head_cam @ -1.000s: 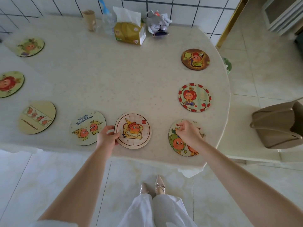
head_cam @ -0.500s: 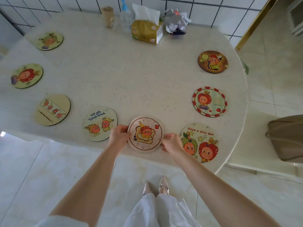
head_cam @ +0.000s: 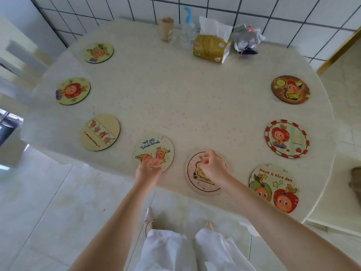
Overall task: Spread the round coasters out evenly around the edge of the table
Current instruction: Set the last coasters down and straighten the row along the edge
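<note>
Several round cartoon coasters lie in a ring near the edge of the pale round table (head_cam: 185, 98). My left hand (head_cam: 148, 171) is blurred; its fingers touch the near edge of the "we are" coaster (head_cam: 152, 145). My right hand (head_cam: 213, 169) hovers on the toast-picture coaster (head_cam: 197, 182) with fingers curled, holding nothing I can see. To the right lie the "Have a nice day" coaster (head_cam: 273, 188), a red-bordered one (head_cam: 286, 138) and a brown one (head_cam: 290, 89). On the left lie a strip-picture coaster (head_cam: 100, 132) and two green ones (head_cam: 72, 90) (head_cam: 98, 52).
At the back of the table by the tiled wall stand a paper cup (head_cam: 167, 29), a clear bottle (head_cam: 188, 26), a yellow tissue box (head_cam: 212, 47) and a grey crumpled bundle (head_cam: 248, 40). A chair (head_cam: 17, 61) stands at the left, and a brown bag (head_cam: 355, 182) at the right.
Both hands let go of the toast coaster's sides. My left hand moved left onto the "we are" coaster, and my right hand moved over the toast coaster.
</note>
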The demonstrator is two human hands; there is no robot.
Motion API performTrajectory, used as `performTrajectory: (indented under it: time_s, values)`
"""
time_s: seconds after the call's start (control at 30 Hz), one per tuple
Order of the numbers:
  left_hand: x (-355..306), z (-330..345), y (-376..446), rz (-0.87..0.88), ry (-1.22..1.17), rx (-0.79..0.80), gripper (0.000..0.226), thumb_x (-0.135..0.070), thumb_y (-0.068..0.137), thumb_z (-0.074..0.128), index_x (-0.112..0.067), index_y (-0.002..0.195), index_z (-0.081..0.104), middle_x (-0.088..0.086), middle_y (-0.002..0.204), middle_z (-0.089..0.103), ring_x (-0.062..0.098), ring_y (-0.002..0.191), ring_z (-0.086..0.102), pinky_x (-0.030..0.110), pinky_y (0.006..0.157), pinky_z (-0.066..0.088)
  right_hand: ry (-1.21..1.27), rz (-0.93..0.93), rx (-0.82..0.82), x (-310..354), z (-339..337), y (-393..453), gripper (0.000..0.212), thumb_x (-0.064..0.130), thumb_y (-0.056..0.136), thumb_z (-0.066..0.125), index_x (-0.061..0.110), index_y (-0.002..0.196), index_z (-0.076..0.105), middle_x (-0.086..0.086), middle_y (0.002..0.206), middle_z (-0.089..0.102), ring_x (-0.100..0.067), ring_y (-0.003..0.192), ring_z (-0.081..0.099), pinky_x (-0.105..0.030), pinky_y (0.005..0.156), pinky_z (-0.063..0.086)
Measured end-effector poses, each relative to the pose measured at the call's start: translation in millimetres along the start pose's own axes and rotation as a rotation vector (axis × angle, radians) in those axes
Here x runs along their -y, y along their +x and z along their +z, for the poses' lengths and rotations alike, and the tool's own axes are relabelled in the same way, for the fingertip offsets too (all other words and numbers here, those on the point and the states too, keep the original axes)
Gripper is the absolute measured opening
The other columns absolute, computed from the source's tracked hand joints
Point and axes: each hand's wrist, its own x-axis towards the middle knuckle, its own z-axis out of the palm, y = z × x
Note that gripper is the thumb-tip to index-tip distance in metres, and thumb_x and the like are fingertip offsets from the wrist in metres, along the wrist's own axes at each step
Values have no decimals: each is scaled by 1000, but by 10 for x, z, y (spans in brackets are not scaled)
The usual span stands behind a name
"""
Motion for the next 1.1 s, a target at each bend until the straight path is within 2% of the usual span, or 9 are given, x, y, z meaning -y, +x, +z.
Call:
performTrajectory:
  time_s: [0.23,0.33,0.47,0.6,0.7,0.83,0.9,0.97,1.1]
  values:
    - [428,-1248,762,-105,-92,-179,34,-4,81,58,-17,112,65,4,117,65,22,91,59,27,69,44,27,52,-24,774,764,229,48,13,89,51,9,135,40,-12,126,55,-23,99,57,-28,71,41]
    - [617,-1802,1035,-147,-62,-232,41,-6,80,59,-15,119,62,11,122,60,29,100,57,34,81,48,41,215,-118,966,1033,236,50,8,87,52,4,135,37,-16,135,46,-30,113,52,-30,76,39]
    - [807,-2294,1410,-137,-52,-207,51,-11,81,60,-15,131,51,10,133,51,28,113,51,33,82,39,31,331,-233,1089,1270,237,40,6,83,49,2,122,42,-20,127,46,-28,93,48,-32,67,40]
    - [807,-2408,1651,-168,-72,-137,55,-9,82,57,-12,136,45,11,129,56,29,110,53,32,79,41,82,367,-249,1083,1254,251,42,6,83,56,5,123,42,-11,109,52,-30,89,62,-47,78,58]
    - [762,-2432,1780,-198,-84,-120,54,-5,80,54,-13,134,48,12,121,61,29,101,56,33,74,43,113,355,-223,1085,1203,290,28,6,83,60,-4,109,58,-15,95,67,-29,71,63,-44,69,58]
    - [775,-2441,1876,-266,-152,-100,47,-5,80,58,-12,126,54,13,111,64,32,98,63,42,86,55,113,340,-182,1091,1142,332,25,14,90,54,0,106,66,-19,96,70,-28,77,62,-37,69,52]
    - [810,-2445,1856,-307,-234,-85,22,-2,82,61,-13,101,64,10,94,65,28,85,63,41,87,55,96,309,-182,1090,1135,333,24,13,91,53,4,112,64,-17,104,68,-30,88,65,-42,80,58]
    - [853,-2441,1834,-311,-261,-80,25,2,82,59,-20,70,60,5,73,61,26,76,59,39,81,54,81,284,-181,1111,1150,307,28,10,93,52,7,120,58,-14,110,63,-33,95,64,-52,79,59]
    - [850,-2445,1813,-313,-334,-114,24,3,80,61,-10,101,64,11,84,66,27,78,62,40,83,55,50,222,-175,1129,1180,221,37,4,95,45,10,132,47,-16,120,57,-38,98,63,-57,74,58]
